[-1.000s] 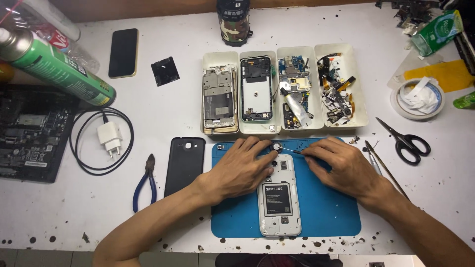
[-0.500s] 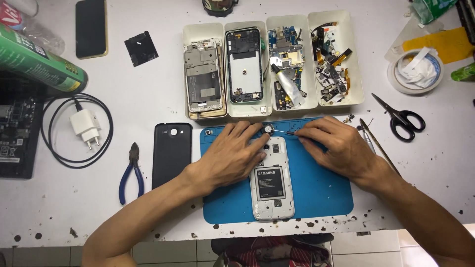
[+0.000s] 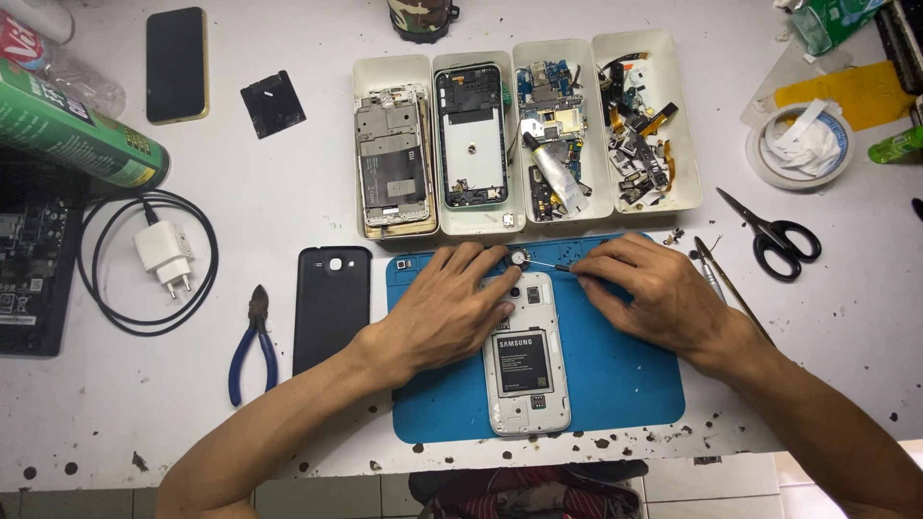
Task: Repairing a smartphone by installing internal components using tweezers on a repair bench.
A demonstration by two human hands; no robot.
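Two hands work on a blue mat (image 3: 625,384): the left hand (image 3: 447,312) lies flat on the open white phone (image 3: 524,356), pinning its top; at three o'clock, the right hand (image 3: 644,293) pinches a thin screwdriver (image 3: 548,265), grip closed.

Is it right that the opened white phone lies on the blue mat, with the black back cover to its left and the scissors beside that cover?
Not quite. The head view shows the opened white phone on the blue mat and the black back cover to its left, but blue-handled pliers lie beside that cover. The scissors are at the right.
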